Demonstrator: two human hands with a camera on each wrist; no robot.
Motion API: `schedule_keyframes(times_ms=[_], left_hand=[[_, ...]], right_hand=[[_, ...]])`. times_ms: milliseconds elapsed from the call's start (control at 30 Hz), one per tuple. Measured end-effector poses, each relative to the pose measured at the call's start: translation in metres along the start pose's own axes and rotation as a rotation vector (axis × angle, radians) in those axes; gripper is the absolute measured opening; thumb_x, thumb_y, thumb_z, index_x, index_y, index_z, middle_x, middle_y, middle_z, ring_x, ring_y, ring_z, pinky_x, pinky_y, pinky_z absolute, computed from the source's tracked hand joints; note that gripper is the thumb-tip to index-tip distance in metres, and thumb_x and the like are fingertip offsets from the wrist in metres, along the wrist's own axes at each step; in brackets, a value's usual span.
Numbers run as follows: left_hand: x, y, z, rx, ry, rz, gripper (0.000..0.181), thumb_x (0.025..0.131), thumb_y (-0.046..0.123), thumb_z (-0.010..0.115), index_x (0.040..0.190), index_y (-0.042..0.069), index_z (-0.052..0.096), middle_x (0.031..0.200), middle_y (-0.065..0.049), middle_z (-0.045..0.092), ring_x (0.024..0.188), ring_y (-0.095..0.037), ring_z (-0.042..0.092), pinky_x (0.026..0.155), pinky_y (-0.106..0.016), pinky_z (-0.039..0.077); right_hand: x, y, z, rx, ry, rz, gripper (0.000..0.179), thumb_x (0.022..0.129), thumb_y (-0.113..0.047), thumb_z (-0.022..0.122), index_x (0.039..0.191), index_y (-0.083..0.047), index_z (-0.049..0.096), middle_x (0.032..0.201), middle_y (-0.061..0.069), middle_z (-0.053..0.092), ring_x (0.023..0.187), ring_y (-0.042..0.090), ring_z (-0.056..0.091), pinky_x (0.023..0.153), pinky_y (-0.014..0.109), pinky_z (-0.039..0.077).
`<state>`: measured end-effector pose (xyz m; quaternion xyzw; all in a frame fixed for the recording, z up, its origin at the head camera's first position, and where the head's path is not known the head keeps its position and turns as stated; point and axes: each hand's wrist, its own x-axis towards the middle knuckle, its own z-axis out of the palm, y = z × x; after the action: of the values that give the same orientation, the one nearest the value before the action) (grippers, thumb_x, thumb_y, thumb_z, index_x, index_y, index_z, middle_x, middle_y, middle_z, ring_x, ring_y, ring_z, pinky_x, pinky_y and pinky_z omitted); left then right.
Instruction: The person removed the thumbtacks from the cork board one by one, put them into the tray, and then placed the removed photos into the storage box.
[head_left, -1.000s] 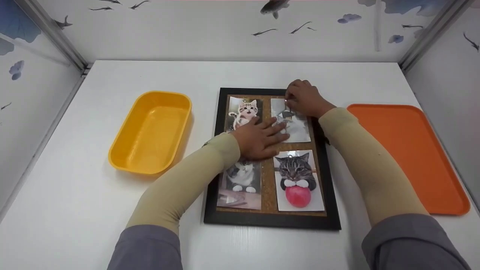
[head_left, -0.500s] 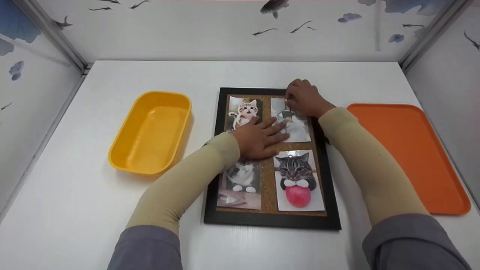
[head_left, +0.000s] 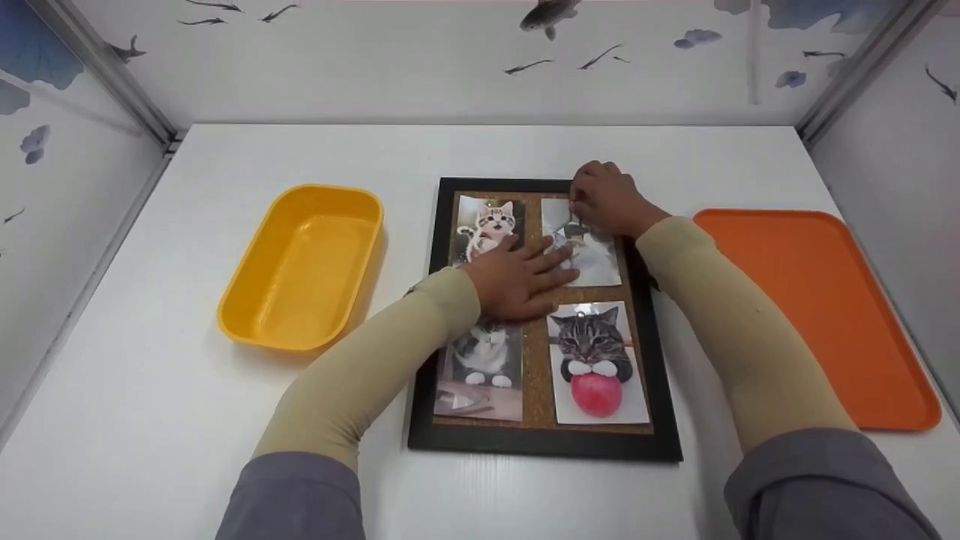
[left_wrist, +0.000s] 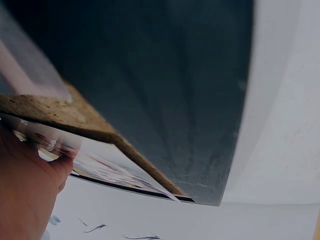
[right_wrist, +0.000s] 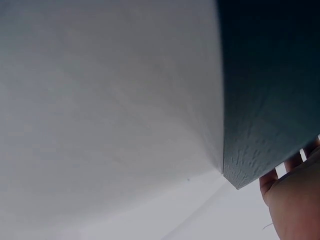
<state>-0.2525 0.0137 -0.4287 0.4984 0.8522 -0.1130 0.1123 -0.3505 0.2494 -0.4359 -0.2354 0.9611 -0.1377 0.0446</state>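
Note:
A black-framed corkboard (head_left: 537,360) lies on the table with cat photos on it. My left hand (head_left: 517,277) rests spread over its middle, partly covering the two left photos and the lower left of the upper-right photo (head_left: 596,262). At the top of that photo, my right hand (head_left: 609,196) has its fingers curled and pinches a small push pin, mostly hidden by the fingertips. Below, the photo of a tabby with a pink ball (head_left: 598,364) has a small clear pin near its top. The kitten photo (head_left: 491,225) and the grey-and-white cat photo (head_left: 480,375) lie along the left side.
A deep yellow bin (head_left: 300,270) stands left of the board. On the right is a flat orange tray (head_left: 847,322), partly behind the right forearm. White panels (head_left: 420,82) with fish drawings enclose the back and sides of the white table (head_left: 150,420).

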Motion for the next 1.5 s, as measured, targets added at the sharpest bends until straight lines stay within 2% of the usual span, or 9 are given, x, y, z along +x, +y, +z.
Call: schedule_keyframes(times_ms=[433, 733, 1500], left_hand=[[-0.0031, 0.0011, -0.0021, -0.027, 0.027, 0.007, 0.062, 0.104, 0.058, 0.015, 0.160, 0.034, 0.007, 0.167, 0.004, -0.001, 0.152, -0.024, -0.001, 0.118, -0.055, 0.014], [0.0021, -0.0006, 0.0025, -0.009, 0.003, -0.006, 0.062, 0.102, 0.061, 0.010, 0.159, 0.037, 0.000, 0.166, 0.007, -0.007, 0.152, -0.022, -0.005, 0.118, -0.055, 0.012], [0.0042, -0.0005, 0.0042, -0.005, -0.006, -0.012, 0.062, 0.102, 0.061, 0.010, 0.159, 0.037, 0.001, 0.166, 0.006, -0.006, 0.152, -0.022, -0.005, 0.118, -0.056, 0.012]], right_hand=[[-0.0010, -0.0029, -0.0003, -0.007, -0.019, 0.026, 0.014, 0.101, -0.020, 0.056, 0.103, -0.007, 0.058, 0.138, 0.018, 0.045, 0.127, 0.039, 0.038, 0.100, 0.062, 0.034], [-0.0003, -0.0011, 0.0021, -0.021, -0.009, 0.020, 0.014, 0.101, -0.020, 0.055, 0.103, -0.006, 0.057, 0.137, 0.018, 0.045, 0.126, 0.039, 0.039, 0.099, 0.061, 0.036], [-0.0013, -0.0002, 0.0039, -0.025, -0.002, -0.004, 0.012, 0.102, -0.018, 0.056, 0.100, -0.006, 0.056, 0.138, 0.020, 0.044, 0.128, 0.041, 0.038, 0.098, 0.063, 0.035]])
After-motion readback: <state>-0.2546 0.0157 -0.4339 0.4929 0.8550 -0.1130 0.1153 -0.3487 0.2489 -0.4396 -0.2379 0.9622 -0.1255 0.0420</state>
